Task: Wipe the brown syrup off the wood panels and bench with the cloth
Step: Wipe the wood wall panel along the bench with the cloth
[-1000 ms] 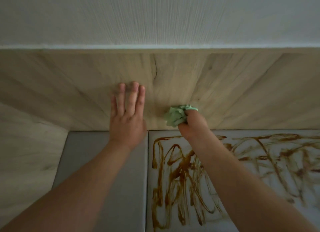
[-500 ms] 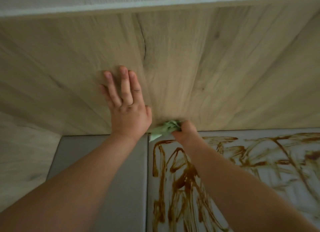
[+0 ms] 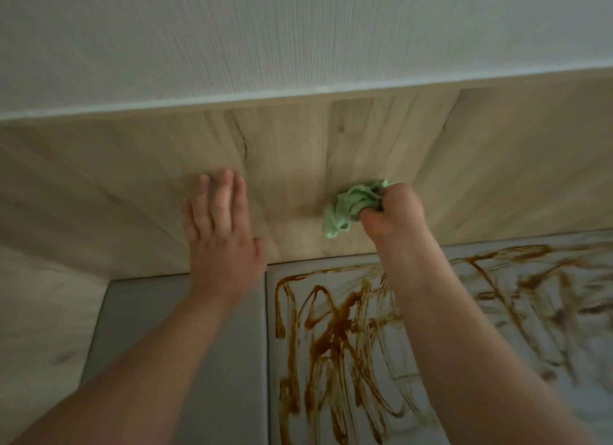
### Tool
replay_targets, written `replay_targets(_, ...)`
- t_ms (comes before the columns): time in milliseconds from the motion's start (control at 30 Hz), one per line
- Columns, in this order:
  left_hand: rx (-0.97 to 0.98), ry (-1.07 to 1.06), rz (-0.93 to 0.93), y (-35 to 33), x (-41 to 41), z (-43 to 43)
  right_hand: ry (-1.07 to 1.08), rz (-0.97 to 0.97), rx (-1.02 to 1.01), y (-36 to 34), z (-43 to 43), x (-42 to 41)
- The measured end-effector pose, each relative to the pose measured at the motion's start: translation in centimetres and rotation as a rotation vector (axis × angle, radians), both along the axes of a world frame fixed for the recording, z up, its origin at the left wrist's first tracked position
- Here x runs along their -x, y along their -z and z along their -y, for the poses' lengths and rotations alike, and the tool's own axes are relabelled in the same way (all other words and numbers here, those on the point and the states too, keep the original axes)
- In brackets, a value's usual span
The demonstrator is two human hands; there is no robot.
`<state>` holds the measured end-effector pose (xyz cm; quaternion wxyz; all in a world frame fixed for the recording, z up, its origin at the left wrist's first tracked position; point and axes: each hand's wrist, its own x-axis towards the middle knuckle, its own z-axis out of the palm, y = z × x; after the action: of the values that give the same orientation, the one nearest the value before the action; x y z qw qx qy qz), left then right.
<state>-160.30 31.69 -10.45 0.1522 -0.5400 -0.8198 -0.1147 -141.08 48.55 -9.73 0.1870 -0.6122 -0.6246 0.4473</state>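
The left hand point(image 3: 222, 235) lies flat against the light wood-grain back panel point(image 3: 292, 152), palm to the surface, its fingers straight and close together and pointing up, and its thumb angled out to the side. It holds nothing. To its right, well apart from it, the right hand point(image 3: 394, 215) has its fingers curled tightly round a crumpled pale-green cloth point(image 3: 345, 209). The bunched fabric sticks out to the left of the fist and touches the same panel low down, just above the seat. The view is motion-blurred, so the exact finger placement on the cloth cannot be told.

Below the panel runs the grey padded bench point(image 3: 245, 361), split by a seam into two cushions. Thick loops and smears of brown syrup point(image 3: 335, 332) cover the right cushion under the right forearm. A second wood-grain side panel point(image 3: 39, 328) meets the bench at the left, and a white textured wall point(image 3: 298, 40) rises above the back panel.
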Motion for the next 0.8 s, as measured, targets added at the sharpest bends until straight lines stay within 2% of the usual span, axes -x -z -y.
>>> replay_targets(100,-0.037,0.166,-0.008,-0.9,-1.9,-0.6,0.007,0.014,0.282,3.7,-0.2,1.0)
replay_targets(200,-0.071,0.272,-0.023,-2.8,-4.2,-2.3,-0.001,-0.159,0.463,5.3,0.4,0.7)
replay_targets(300,-0.122,0.338,-0.041,-5.8,-5.8,-4.4,0.107,-0.310,0.416,-0.1,0.1,0.2)
replay_targets(367,-0.134,0.334,-0.049,-7.9,-6.5,-5.8,0.229,-0.500,0.419,-4.7,-1.0,-0.9)
replay_targets(433,-0.115,0.290,-0.067,-10.2,-6.9,-7.2,0.473,-0.727,0.365,-9.8,-2.5,-2.1)
replay_targets(500,-0.066,0.216,-0.075,-11.2,-7.0,-7.8,0.681,-0.917,0.283,-10.8,-3.9,-2.4)
replay_targets(533,-0.049,0.192,-0.080,-11.4,-6.9,-7.9,0.762,-1.022,0.341,-11.1,-4.4,-2.2)
replay_targets(567,-0.047,0.183,-0.093,-11.7,-7.0,-8.1,0.823,-1.025,0.428,-10.9,-4.6,-1.8)
replay_targets(600,-0.055,0.176,-0.104,-11.7,-6.9,-8.1,0.831,-0.950,0.519,-10.4,-4.2,-1.4)
replay_targets(700,-0.084,0.143,-0.121,-11.3,-7.5,-8.7,0.765,-0.811,0.721,-9.0,-2.3,-0.5)
replay_targets(800,-0.114,0.104,-0.123,-11.1,-8.2,-9.1,0.551,-0.879,0.630,-11.5,-2.3,-0.4)
